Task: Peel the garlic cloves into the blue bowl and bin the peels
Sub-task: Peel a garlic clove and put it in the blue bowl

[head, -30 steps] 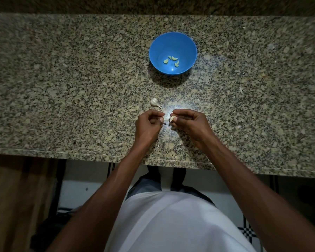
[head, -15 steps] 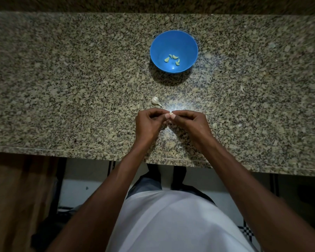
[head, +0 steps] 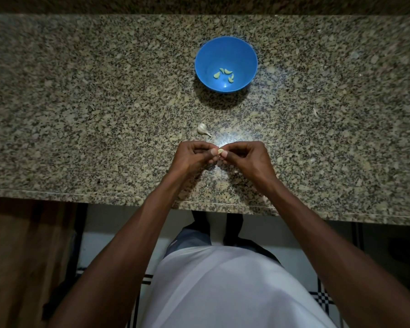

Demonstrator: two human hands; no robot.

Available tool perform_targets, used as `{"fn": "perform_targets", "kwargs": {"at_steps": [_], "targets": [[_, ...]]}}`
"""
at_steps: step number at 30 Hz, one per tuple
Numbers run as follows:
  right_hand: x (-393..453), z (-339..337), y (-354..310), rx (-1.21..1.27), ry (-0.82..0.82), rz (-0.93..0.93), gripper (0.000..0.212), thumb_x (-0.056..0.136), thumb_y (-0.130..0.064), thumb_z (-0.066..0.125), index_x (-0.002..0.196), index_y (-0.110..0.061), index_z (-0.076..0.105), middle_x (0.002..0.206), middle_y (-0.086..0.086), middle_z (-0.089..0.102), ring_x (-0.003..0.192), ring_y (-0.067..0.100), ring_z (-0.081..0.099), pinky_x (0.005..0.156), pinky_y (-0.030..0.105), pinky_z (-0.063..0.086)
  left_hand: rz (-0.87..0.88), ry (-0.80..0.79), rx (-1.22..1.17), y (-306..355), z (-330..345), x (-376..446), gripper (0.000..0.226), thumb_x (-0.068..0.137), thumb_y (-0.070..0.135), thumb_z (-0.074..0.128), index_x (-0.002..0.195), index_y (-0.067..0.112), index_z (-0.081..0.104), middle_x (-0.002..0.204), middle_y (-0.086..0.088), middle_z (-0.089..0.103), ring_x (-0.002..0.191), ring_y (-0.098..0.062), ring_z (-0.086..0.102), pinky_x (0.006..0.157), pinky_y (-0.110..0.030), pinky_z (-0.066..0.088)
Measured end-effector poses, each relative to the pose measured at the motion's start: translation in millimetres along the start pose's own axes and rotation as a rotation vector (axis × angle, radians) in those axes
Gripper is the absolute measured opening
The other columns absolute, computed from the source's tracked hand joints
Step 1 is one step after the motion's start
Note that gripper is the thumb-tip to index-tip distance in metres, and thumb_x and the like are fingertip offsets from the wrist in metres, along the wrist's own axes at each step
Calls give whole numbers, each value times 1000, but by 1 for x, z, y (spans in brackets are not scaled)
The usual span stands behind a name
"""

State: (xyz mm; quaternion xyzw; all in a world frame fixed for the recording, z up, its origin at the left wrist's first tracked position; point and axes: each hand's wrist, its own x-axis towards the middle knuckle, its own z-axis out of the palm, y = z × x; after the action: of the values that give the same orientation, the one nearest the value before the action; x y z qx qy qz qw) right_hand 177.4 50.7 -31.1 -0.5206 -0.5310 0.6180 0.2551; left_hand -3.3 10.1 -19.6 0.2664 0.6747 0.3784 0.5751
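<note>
A blue bowl [head: 226, 47] stands on the speckled granite counter [head: 81, 114] and holds several small peeled cloves [head: 227, 71]. A pale garlic piece with a short stem [head: 202, 129] lies on the counter just beyond my hands. My left hand [head: 192, 157] and my right hand [head: 245, 156] meet fingertip to fingertip above the counter near its front edge. Between them they pinch one small pale garlic clove [head: 221, 151], mostly hidden by the fingers.
A few pale peel scraps lie on the counter, one at the right [head: 315, 111]. The counter's front edge [head: 104, 197] runs below my wrists, with tiled floor and a dark wooden surface [head: 21, 256] underneath at the left.
My hands came together from a slight gap a second ago and now both pinch the clove. The bowl and the garlic piece have not moved.
</note>
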Motion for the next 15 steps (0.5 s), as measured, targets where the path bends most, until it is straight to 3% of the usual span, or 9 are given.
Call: {"fn": "perform_targets", "kwargs": {"at_steps": [5, 10, 15], "targets": [[2, 1, -5, -8, -10, -9, 15, 92, -13, 80, 102, -1, 80, 91, 12, 81, 86, 24, 80, 86, 45, 65, 6, 11, -1, 5, 1, 0, 14, 85, 2, 80, 98, -2, 76, 83, -9, 78, 70, -13, 73, 68, -23, 62], [0, -3, -7, 171, -73, 50, 21, 93, -11, 78, 107, 4, 76, 96, 20, 79, 91, 31, 78, 87, 40, 64, 150, 98, 155, 0, 11, 0, 12, 89, 11, 79, 100, 6, 77, 95, -5, 79, 86, -11, 76, 76, -24, 61], [3, -8, -11, 259, -71, 137, 21, 92, -4, 76, 108, 10, 74, 95, 25, 77, 83, 25, 77, 76, 27, 62, 209, 118, 267, -3, 15, -3, 11, 93, 21, 76, 102, 15, 78, 94, 2, 79, 87, -6, 74, 79, -23, 61]]}}
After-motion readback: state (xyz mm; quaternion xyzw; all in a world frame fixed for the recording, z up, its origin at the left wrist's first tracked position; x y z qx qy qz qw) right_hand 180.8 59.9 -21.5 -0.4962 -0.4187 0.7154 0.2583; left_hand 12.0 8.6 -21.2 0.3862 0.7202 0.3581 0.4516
